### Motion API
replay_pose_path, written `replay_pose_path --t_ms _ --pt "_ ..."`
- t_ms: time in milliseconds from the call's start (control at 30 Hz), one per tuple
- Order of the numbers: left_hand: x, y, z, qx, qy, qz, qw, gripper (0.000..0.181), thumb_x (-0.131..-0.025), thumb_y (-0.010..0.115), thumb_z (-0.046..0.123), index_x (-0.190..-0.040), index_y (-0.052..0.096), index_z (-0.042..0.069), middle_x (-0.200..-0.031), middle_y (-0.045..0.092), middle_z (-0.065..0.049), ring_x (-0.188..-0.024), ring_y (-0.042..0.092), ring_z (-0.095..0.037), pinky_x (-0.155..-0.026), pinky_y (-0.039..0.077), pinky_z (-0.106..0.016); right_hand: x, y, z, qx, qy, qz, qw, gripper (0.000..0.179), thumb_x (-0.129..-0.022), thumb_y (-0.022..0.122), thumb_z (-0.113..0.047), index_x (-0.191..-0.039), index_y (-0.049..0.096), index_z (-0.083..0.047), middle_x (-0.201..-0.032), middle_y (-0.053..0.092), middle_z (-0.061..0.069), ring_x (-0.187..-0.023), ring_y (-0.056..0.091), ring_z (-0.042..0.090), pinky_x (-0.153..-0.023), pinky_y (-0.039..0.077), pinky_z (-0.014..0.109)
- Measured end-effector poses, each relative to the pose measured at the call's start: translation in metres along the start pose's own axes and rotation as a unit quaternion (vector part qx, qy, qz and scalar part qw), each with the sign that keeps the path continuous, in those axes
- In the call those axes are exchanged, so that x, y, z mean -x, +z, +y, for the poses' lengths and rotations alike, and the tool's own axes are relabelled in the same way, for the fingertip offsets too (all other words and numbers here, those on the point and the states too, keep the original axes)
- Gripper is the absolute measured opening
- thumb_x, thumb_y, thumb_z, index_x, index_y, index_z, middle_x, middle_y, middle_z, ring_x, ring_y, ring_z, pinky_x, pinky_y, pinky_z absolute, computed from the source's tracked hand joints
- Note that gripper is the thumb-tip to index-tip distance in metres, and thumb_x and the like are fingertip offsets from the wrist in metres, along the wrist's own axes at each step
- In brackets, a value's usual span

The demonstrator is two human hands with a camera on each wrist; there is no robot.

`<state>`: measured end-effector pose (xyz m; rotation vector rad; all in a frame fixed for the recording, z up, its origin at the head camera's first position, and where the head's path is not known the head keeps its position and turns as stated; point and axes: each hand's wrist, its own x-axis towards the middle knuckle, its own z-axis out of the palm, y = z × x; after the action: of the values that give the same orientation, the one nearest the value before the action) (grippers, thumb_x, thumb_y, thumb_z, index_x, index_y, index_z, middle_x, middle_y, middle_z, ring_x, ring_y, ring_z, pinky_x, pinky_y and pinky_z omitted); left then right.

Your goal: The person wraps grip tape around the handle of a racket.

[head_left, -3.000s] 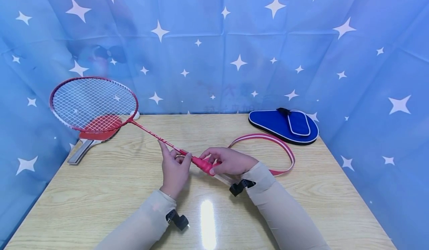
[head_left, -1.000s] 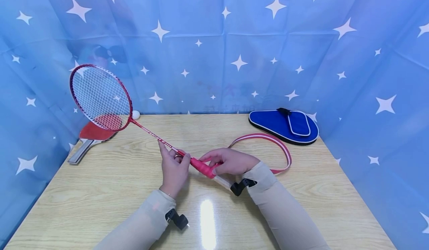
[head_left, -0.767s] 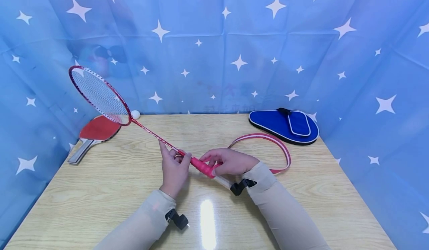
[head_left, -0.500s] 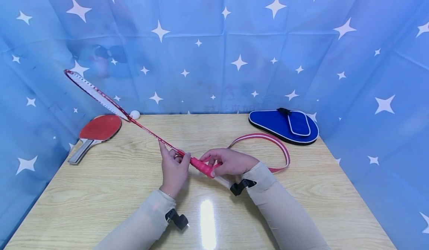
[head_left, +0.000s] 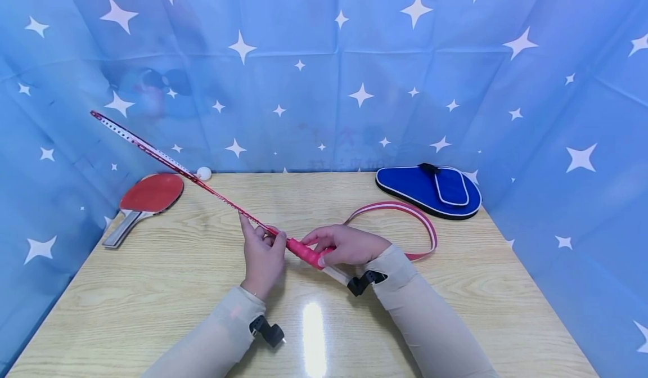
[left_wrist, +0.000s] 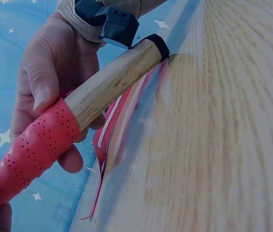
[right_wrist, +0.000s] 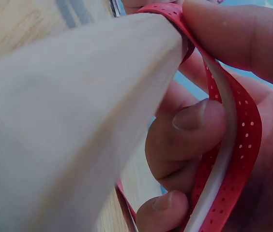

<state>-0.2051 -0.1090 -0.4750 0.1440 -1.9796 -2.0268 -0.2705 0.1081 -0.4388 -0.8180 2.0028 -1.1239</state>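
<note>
A red badminton racket slants over the table, its head seen edge-on. My left hand pinches it where the shaft meets the handle. Pink-red perforated overgrip tape winds round the upper handle. Below the wrap, the handle's bare wood shows, ending in a black butt cap. My right hand holds the tape where it leaves the wrap, thumb at the wrap's lower edge. In the right wrist view, the loose tape, with a pale stripe on its inner face, runs through the fingers. Its remaining length loops on the table.
A red table tennis bat lies at the table's left edge, a white ball behind it. At the back right lies a blue bat case. A blue starred curtain rises behind the wooden table.
The racket has rolled about its shaft, its head turning from face-on to edge-on and uncovering the bat. The tape loop has drawn slightly inward. Both hands stay nearly in place.
</note>
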Motion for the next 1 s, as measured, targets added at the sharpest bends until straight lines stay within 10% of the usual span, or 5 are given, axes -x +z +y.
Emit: replay_pose_path --t_ms 1000 --pt "-0.0016 0.0004 -0.0014 -0.014 0.004 -0.003 0.9999 0.112 -0.099 0.068 0.002 -0.168 -0.018 0.023 -0.096 0.065 -0.015 -0.079 0.066 -0.015 -0.070 0.056 -0.021 0.0008 0.0003 0.0005 0.021 0.002 0.015 0.9997 0.060 -0.094 0.078 -0.009 -0.146 0.061 -0.033 -0.118 0.071 0.000 -0.107 0.065 0.024 -0.092 0.052 0.040"
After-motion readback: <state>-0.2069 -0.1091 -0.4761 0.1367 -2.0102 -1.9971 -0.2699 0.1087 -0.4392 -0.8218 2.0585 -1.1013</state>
